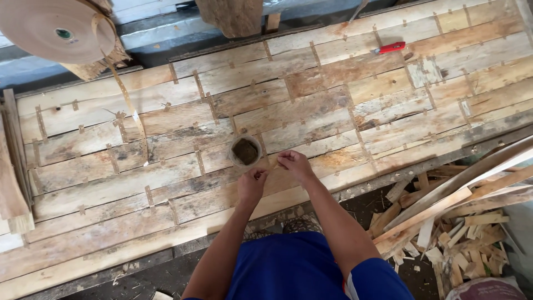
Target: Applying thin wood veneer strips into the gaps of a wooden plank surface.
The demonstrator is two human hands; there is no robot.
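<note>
A wide sheet of patched wood veneer (311, 105) covers the bench, its pieces joined by several short strips of brown tape. My left hand (251, 185) and my right hand (295, 165) meet close together over the sheet's near edge, fingers pinched on what looks like a small piece of tape; the piece itself is too small to make out. Just beyond my hands stands a small round cup (245, 150) with dark, wet-looking contents.
A large roll of brown paper tape (55, 30) hangs at the far left, its loose strip (129, 105) trailing down over the veneer. A red-handled cutter (390, 48) lies at the far right. Wood offcuts (444, 228) pile on the floor at right. Veneer strips (11, 183) stack at left.
</note>
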